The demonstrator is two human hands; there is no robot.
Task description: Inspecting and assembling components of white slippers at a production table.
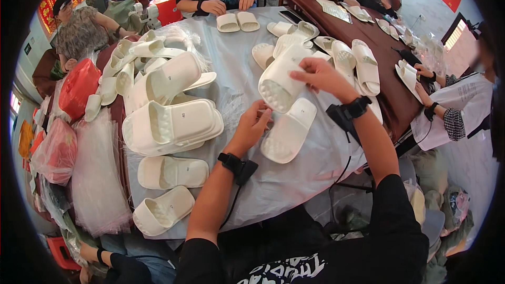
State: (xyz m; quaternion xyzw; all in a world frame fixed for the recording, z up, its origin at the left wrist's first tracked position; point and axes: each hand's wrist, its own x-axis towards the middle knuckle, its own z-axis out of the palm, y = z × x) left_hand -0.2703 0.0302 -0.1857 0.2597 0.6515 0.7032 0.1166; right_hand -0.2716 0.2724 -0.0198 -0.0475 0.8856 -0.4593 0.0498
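Observation:
Over the table's middle, my right hand (321, 76) grips a white slipper (279, 87) at its strap, thumb on top, with the slipper's dimpled footbed showing. Below it another white slipper (290, 130) lies tilted on the plastic sheet. Beside that one, my left hand (255, 124) is half-curled, fingers apart and nothing visible in them; whether its fingertips touch a slipper I cannot tell. To the left, white slippers are stacked in a pile (173, 126). Two single slippers, one (173, 172) above the other (164, 210), lie nearer the front edge.
More slippers (344, 63) lie to the right and at the back. Clear plastic bags (100, 179) hang at the left edge beside a red bag (79, 88). Across the table, a person's hands (213, 7) rest by a slipper pair (238, 21). At right another person handles a slipper (407, 75).

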